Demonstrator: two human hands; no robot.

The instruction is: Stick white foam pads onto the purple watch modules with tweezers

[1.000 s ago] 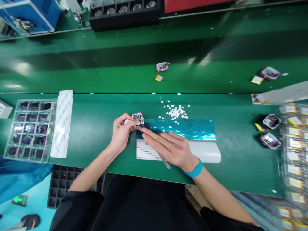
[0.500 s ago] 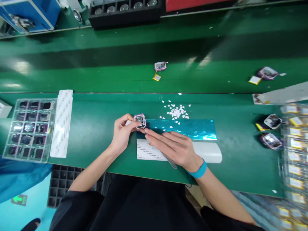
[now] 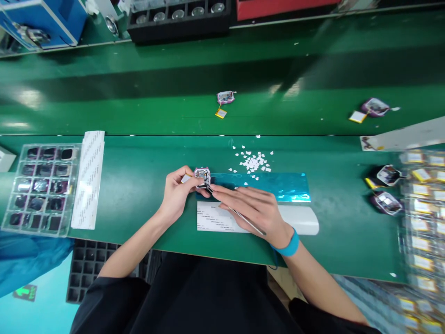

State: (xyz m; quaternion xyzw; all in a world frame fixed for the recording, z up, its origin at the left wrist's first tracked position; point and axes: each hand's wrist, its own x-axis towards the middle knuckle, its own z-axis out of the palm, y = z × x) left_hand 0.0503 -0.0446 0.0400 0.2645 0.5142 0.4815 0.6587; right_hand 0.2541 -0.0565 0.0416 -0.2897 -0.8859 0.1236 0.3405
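My left hand (image 3: 177,192) is closed around a small open watch case (image 3: 202,176) with its circuit board showing. A flat battery (image 3: 186,177) hangs at the case's left side, by my fingers. My right hand (image 3: 257,208), with a blue band at the wrist, grips metal tweezers (image 3: 248,220); their tip meets the lower right edge of the case. Under my hands lie a shiny blue film strip (image 3: 278,186) and a white printed backing sheet (image 3: 219,218). Beyond them is a scatter of small white stickers (image 3: 253,162).
A clear tray of watch cases (image 3: 41,185) and a white strip (image 3: 88,181) lie left. An open case with battery (image 3: 225,97) sits farther back. More open cases (image 3: 385,203) and clear trays of batteries (image 3: 422,222) are right. A black lens holder (image 3: 177,28) stands at the back.
The tweezers have turned in my right hand, so their rear end now points farther right. My left hand keeps the watch case in nearly the same place. The view has shifted slightly.
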